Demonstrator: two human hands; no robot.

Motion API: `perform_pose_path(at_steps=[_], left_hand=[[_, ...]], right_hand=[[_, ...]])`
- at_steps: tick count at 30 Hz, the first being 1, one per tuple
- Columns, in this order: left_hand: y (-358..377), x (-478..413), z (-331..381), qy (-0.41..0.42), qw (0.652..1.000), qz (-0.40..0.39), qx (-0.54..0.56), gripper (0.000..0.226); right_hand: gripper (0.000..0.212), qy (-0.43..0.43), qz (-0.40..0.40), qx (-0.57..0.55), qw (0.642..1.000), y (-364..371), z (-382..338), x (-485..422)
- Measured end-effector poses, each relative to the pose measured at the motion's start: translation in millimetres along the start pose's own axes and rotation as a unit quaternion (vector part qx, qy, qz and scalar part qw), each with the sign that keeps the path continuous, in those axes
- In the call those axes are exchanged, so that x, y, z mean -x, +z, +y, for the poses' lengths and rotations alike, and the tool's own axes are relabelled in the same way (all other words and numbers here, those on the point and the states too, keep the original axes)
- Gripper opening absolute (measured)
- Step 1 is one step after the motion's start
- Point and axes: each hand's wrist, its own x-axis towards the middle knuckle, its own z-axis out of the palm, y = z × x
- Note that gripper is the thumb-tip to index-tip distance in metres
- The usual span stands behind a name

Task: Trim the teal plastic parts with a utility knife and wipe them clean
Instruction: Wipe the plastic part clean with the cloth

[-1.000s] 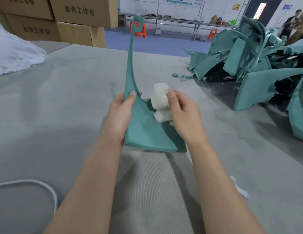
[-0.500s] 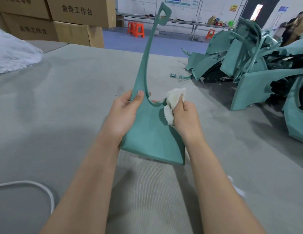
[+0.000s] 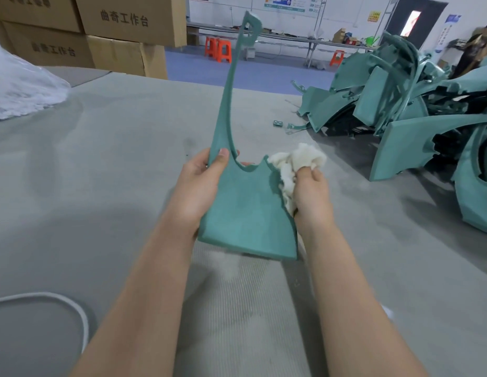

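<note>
- A white cord (image 3: 42, 295) is looping across the near left corner of the grey worktop (image 3: 114, 172).
- Your left hand (image 3: 199, 186) is holding the teal part (image 3: 247, 213) upright in front of you, over the middle of the worktop. That grip is wrapping the part's left edge, with the thumb pressing on the near face and the fingers curling behind.
- Your right hand (image 3: 310, 194) is bunching a white cloth (image 3: 294, 164) against the part's right edge, its grip closing tightly around the wad.
- The part's thin arm is rising to a small loop at its top.
- Farther right, a pile of teal parts (image 3: 400, 110) is lying on the worktop, well apart from your hands.
- Cardboard boxes (image 3: 122, 23) are sitting stacked at the far left, with orange stools (image 3: 218, 50) standing beyond on the blue floor.
</note>
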Motion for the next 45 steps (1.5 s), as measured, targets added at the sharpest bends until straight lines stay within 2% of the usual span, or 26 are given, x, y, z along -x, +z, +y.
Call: perform_pose_path(at_steps=[2, 4, 6, 8, 9, 10, 11, 13, 15, 17, 18, 19, 21, 23, 25, 26, 27, 29, 31, 33, 36, 38, 40, 42, 45], left_hand=[[-2, -2, 2, 0.019, 0.998, 0.050, 0.017, 0.020], [-4, -6, 3, 0.043, 0.994, 0.096, 0.025, 0.021], [-6, -7, 3, 0.074, 0.989, 0.124, 0.014, 0.021], [-7, -5, 4, 0.107, 0.986, 0.130, -0.007, 0.021], [-7, -4, 4, 0.118, 0.985, 0.126, -0.013, 0.021], [-7, -3, 5, 0.126, 0.985, 0.121, -0.008, 0.021], [-5, -2, 5, 0.128, 0.985, 0.112, 0.006, 0.020], [-2, 0, 6, 0.131, 0.986, 0.094, 0.027, 0.019], [4, 1, 6, 0.138, 0.987, 0.074, 0.030, 0.019], [6, 1, 6, 0.148, 0.986, 0.074, 0.030, 0.019], [6, 1, 5, 0.151, 0.985, 0.082, 0.034, 0.020], [5, -1, 5, 0.148, 0.983, 0.096, 0.043, 0.020], [2, -5, 4, 0.135, 0.979, 0.134, 0.069, 0.020], [-1, -7, 4, 0.137, 0.973, 0.169, 0.077, 0.020], [-3, -7, 3, 0.157, 0.967, 0.191, 0.055, 0.021], [-4, -7, 3, 0.168, 0.965, 0.194, 0.045, 0.021], [-5, -7, 3, 0.175, 0.964, 0.195, 0.041, 0.021], [-3, -6, 2, 0.173, 0.964, 0.192, 0.057, 0.020], [2, -4, 1, 0.162, 0.967, 0.179, 0.084, 0.019], [7, -4, 1, 0.137, 0.974, 0.144, 0.112, 0.017], [8, -5, 1, 0.054, 0.984, 0.044, 0.163, 0.007], [2, -5, 1, -0.022, 0.983, -0.039, 0.179, 0.022], [-1, -1, -4, -0.085, 0.982, -0.110, 0.127, 0.036], [2, 1, -11, -0.088, 0.985, -0.119, 0.086, 0.023], [8, 1, -12, -0.028, 0.992, -0.078, 0.099, 0.014]], right_hand=[[0.023, 0.025, 0.017, -0.056, 0.998, -10, -4, -5], [0.016, 0.025, -0.004, -0.031, 0.999, -20, -8, -8], [0.011, -0.010, -0.114, 0.053, 0.992, -19, -7, -4], [0.021, -0.075, -0.226, 0.194, 0.952, -9, -2, 4], [0.019, -0.118, -0.230, 0.241, 0.936, -2, 2, 6], [0.011, -0.156, -0.200, 0.270, 0.929, 4, 3, 7], [0.013, -0.184, -0.155, 0.286, 0.928, 7, 3, 5], [0.037, -0.200, -0.070, 0.304, 0.929, 6, 4, 0], [0.042, -0.129, -0.028, 0.249, 0.959, 4, 5, -2], [0.041, -0.006, 0.000, 0.074, 0.997, 1, 3, -2], [0.039, 0.037, 0.007, -0.025, 0.999, -1, 0, -2], [0.035, 0.052, 0.004, -0.076, 0.996, -5, -3, -2], [0.026, 0.011, -0.050, -0.003, 0.999, -12, -5, -4], [0.012, -0.077, -0.155, 0.122, 0.977, -16, -5, -2], [0.029, -0.125, -0.266, 0.214, 0.932, -9, -2, 3], [0.033, -0.135, -0.284, 0.250, 0.916, -4, 3, 2], [0.033, -0.141, -0.266, 0.268, 0.915, 1, 5, 4], [0.007, -0.158, -0.158, 0.259, 0.940, 8, 7, 2], [0.030, -0.181, -0.066, 0.233, 0.953, 8, 8, -3], [0.036, -0.168, -0.038, 0.185, 0.968, 4, 8, -5], [0.036, -0.156, -0.004, 0.181, 0.971, -6, 7, -9], [0.035, -0.156, 0.002, 0.172, 0.973, -14, 4, -13], [0.032, -0.149, -0.002, 0.158, 0.976, -20, 2, -17], [0.033, -0.129, 0.017, 0.145, 0.981, -23, 3, -18], [0.029, -0.094, 0.034, 0.061, 0.993, -17, 7, -17]])
